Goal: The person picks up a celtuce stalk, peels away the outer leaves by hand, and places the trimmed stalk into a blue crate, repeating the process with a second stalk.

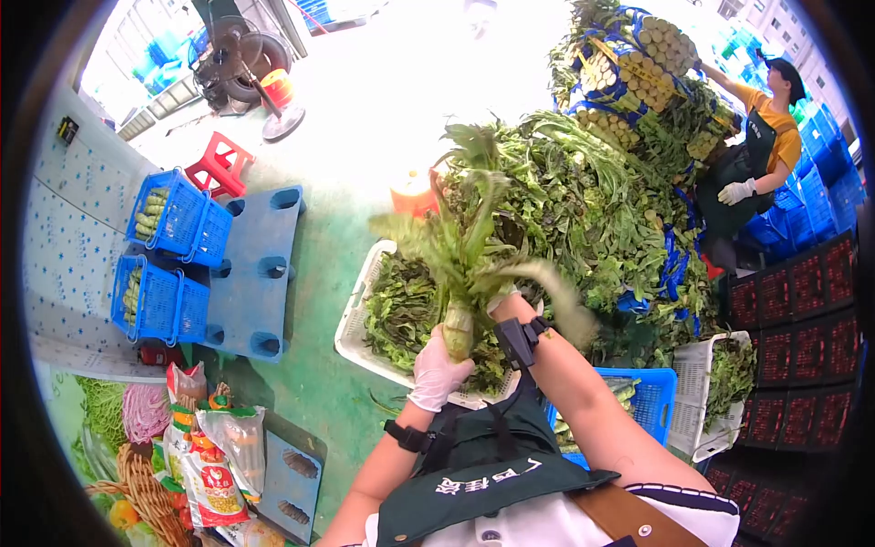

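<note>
A leafy stem lettuce (pixel 458 335) is held upright in front of me, with its thick pale-green stem toward my body and its leaves fanning away. My left hand (pixel 437 372), in a white glove, is wrapped around the base of the stem. On the right side of the plant is my right hand (pixel 504 301), also gloved; leaves hide most of its fingers. One long leaf (pixel 560 290) is blurred and droops over the right wrist. Beneath the plant stands a white plastic crate (pixel 379 369), filled with loose lettuce leaves (pixel 403 301).
A large leaf heap (pixel 574 198) lies ahead, below tied stem-lettuce bundles (pixel 656 75) that a co-worker (pixel 759 137) touches. At right are a blue crate (pixel 656 403), a white crate (pixel 690 390) and dark crates (pixel 793 342). Blue baskets (pixel 184 212) and a blue pallet (pixel 256 287) stand left.
</note>
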### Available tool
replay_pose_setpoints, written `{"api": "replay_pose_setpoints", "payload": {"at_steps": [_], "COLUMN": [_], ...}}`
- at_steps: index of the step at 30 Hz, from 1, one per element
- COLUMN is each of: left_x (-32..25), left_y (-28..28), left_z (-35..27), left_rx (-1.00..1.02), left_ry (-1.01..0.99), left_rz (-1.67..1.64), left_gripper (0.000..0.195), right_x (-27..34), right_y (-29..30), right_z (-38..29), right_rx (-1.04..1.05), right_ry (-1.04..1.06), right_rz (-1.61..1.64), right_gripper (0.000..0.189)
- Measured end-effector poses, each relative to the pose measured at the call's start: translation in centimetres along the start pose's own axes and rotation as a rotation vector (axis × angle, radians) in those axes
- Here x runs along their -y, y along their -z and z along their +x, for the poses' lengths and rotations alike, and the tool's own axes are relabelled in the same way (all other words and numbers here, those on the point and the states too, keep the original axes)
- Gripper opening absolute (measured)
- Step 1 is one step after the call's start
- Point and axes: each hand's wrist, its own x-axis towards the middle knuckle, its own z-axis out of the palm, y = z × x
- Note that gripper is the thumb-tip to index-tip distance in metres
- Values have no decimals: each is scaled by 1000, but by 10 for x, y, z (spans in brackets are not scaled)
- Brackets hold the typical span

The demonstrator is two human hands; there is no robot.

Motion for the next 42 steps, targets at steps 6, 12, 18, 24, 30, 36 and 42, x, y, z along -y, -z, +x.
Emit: {"api": "replay_pose_setpoints", "payload": {"at_steps": [6,12,18,24,30,36,42], "left_x": [22,30,5,16,67,44,61], "left_y": [-10,5,30,27,1,43,72], "left_z": [34,32,12,40,70,32,-29], "left_rx": [416,445,485,580,-162,141,385], "left_ry": [226,146,222,300,-679,95,317], "left_rz": [113,-552,-1063,-1063,-349,-924,-1423], "left_gripper": [32,23,41,36,40,39,60], "right_x": [-27,1,16,-34,-16,-41,-13], "right_y": [-20,-8,-11,-15,-83,-40,8], "right_z": [-10,47,64,37,11,67,48], "right_rx": [6,-13,82,154,4,-30,395], "right_ry": [-3,55,44,127,-164,-114,-526], "right_rz": [-160,59,518,-36,-60,-202,-1822], "right_gripper": [28,27,26,23,25,37,39]}}
